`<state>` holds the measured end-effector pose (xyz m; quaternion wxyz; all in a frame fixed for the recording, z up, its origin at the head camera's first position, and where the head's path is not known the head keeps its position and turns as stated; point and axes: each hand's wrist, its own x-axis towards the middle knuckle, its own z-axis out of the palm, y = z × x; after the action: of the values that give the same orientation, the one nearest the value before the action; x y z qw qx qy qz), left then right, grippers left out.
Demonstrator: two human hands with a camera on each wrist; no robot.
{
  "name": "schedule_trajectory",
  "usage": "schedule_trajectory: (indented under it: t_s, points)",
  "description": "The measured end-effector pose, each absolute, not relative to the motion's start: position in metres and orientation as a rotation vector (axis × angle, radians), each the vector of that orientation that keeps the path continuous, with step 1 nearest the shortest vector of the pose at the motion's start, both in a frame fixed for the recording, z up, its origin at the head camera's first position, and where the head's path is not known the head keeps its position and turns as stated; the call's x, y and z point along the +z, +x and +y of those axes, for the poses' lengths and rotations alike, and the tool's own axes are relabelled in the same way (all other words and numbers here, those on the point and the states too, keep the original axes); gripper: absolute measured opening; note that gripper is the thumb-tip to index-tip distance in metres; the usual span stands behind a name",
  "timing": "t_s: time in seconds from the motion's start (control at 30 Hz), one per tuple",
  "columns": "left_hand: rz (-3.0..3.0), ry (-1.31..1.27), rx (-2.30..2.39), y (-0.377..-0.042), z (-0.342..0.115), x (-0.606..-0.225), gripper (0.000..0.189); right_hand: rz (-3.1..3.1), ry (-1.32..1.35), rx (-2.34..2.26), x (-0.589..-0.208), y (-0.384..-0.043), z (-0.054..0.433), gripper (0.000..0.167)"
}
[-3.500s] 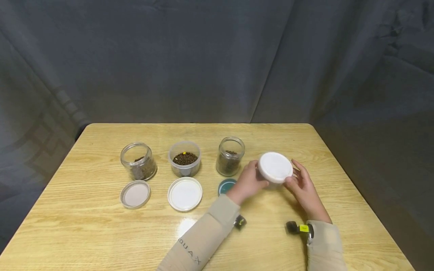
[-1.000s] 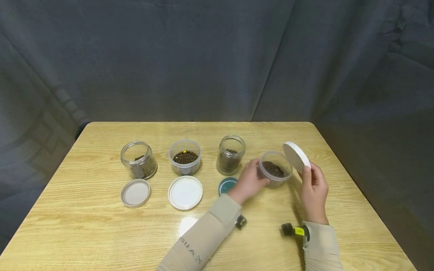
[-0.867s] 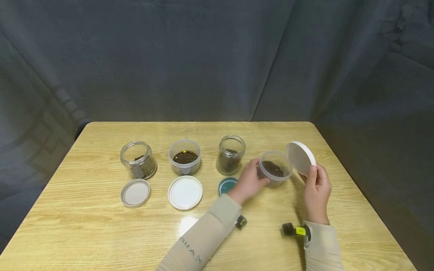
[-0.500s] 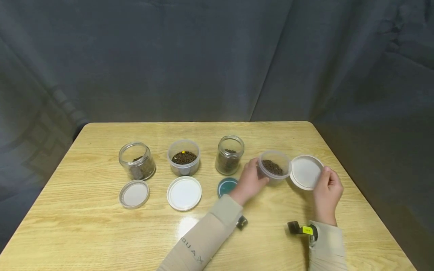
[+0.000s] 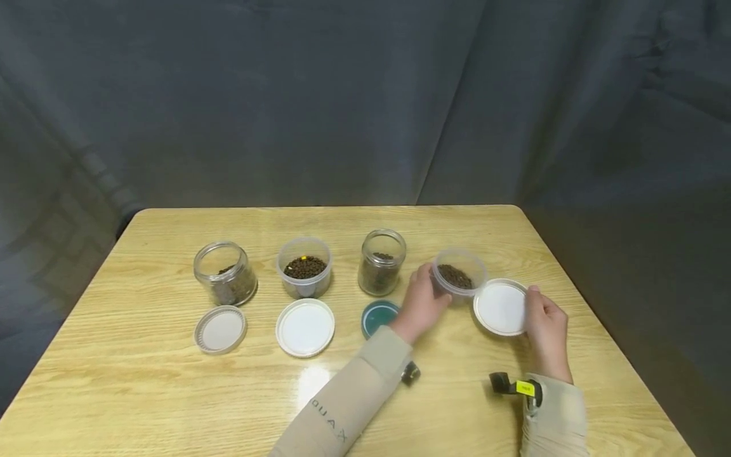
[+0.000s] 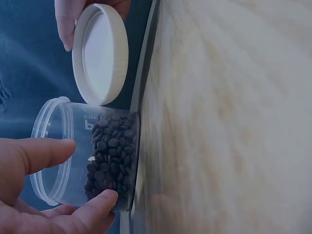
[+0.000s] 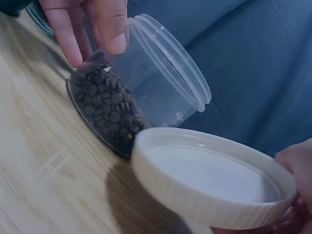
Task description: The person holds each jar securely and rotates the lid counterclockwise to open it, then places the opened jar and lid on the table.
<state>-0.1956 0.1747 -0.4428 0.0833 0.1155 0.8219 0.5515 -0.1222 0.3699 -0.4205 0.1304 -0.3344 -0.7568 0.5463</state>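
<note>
A clear plastic tub (image 5: 465,296), part-filled with dark brown pellets (image 7: 112,107), stands uncovered on the table's right side. My left hand (image 5: 421,306) grips it from the left; in the left wrist view the thumb and fingers (image 6: 41,155) lie on its wall. A white ribbed screw lid (image 5: 500,308) is pinched at its right edge by my right hand (image 5: 548,333). The lid is held just above the table beside the tub, hollow inside facing up, a shadow beneath it in the right wrist view. Some right-hand fingers are hidden behind the lid.
To the left stand an open glass jar (image 5: 381,274), another open tub (image 5: 307,289) and another glass jar (image 5: 234,289), all with dark pellets. In front lie a green lid (image 5: 378,318), a white lid (image 5: 305,327) and a beige lid (image 5: 220,329).
The white lid was on the tub, then came off in my right hand. It tilted over, inside up, and moved right, then down toward the table. My left hand stayed on the tub.
</note>
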Motion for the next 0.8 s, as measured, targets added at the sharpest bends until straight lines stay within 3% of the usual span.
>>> schedule_trajectory:
  t_s: [0.2, 0.47, 0.67, 0.8]
  points:
    - [2.453, 0.306, 1.655, -0.202, 0.177, -0.443, 0.076, -2.423, -0.969, 1.677, -0.422, -0.127, 0.371, 0.08]
    - [2.462, 0.298, 1.655, -0.205, 0.182, -0.442, 0.076, -2.653, -0.835, 1.748, -0.42, -0.128, 0.371, 0.081]
    - [2.484, 0.297, 1.633, -0.207, 0.185, -0.442, 0.076, -2.797, -0.659, 1.654, -0.422, -0.124, 0.37, 0.074]
    - [2.495, 0.294, 1.623, -0.207, 0.187, -0.441, 0.076, -2.811, -0.581, 1.614, -0.424, -0.123, 0.369, 0.057]
